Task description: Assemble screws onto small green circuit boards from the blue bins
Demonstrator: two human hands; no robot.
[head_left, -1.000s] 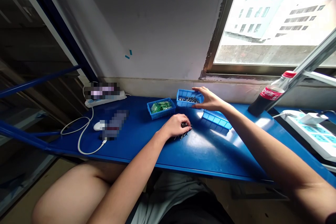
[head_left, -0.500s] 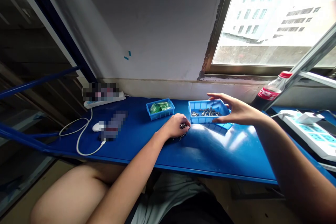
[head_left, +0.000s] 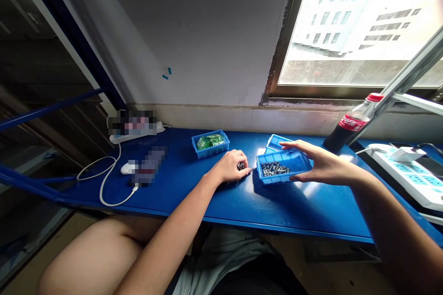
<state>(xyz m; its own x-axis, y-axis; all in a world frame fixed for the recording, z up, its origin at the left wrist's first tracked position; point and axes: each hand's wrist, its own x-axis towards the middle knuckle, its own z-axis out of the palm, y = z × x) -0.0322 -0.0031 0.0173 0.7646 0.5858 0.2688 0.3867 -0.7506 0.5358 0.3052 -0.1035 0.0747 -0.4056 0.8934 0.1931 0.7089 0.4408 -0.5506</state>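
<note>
My left hand (head_left: 231, 166) rests on the blue table, its fingers curled around a bunch of small metal screws (head_left: 240, 166); some thin ends poke out beneath it. To its right, my right hand (head_left: 323, 163) grips the right end of a blue plastic bin (head_left: 302, 160), thumb on the near side and fingers on the far side. That bin tilts toward me and to the left, with a heap of small metal pieces (head_left: 275, 169) gathered in its left part. Behind it a second blue bin (head_left: 276, 141) is partly hidden.
A small blue bin with green packets (head_left: 212, 141) stands left of the bins. A cola bottle (head_left: 353, 122) and a white power strip (head_left: 411, 173) are at the right. On the left lie a blurred-out device (head_left: 148, 166), a white mouse-like object (head_left: 129, 168) and a white cable (head_left: 110, 203).
My right hand has brought the bin toward me and tilted it, and its metal pieces have slid together. The other bin now shows behind it. My left hand stays nearly in place.
</note>
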